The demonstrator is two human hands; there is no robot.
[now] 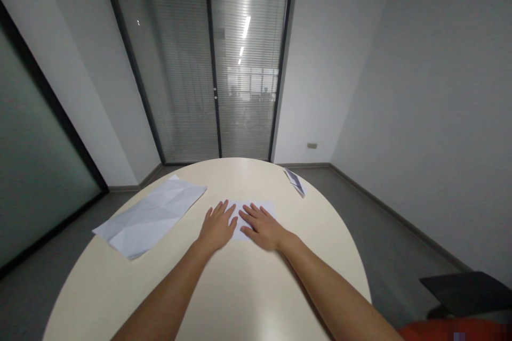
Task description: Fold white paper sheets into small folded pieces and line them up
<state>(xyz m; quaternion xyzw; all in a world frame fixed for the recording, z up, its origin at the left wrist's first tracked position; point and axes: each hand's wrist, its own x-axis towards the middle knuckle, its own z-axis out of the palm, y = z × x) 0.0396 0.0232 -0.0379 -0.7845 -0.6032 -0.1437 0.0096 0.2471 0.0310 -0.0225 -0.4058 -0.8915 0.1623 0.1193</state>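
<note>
A small white sheet of paper [240, 234] lies flat near the middle of the round table [224, 293]. My left hand [218, 226] rests at its left edge, palm down with the fingers apart. Over its right part my right hand [262, 226] lies flat, fingers spread. Both hands cover portions of the sheet, so its full outline is hidden. Neither hand grips anything.
A larger creased white sheet [160, 213] lies on the table's left side, reaching the edge. Toward the far right edge sits a folded paper piece [295, 182] with a dark strip. A black chair [468, 293] stands at lower right. Glass doors [216, 64] are beyond.
</note>
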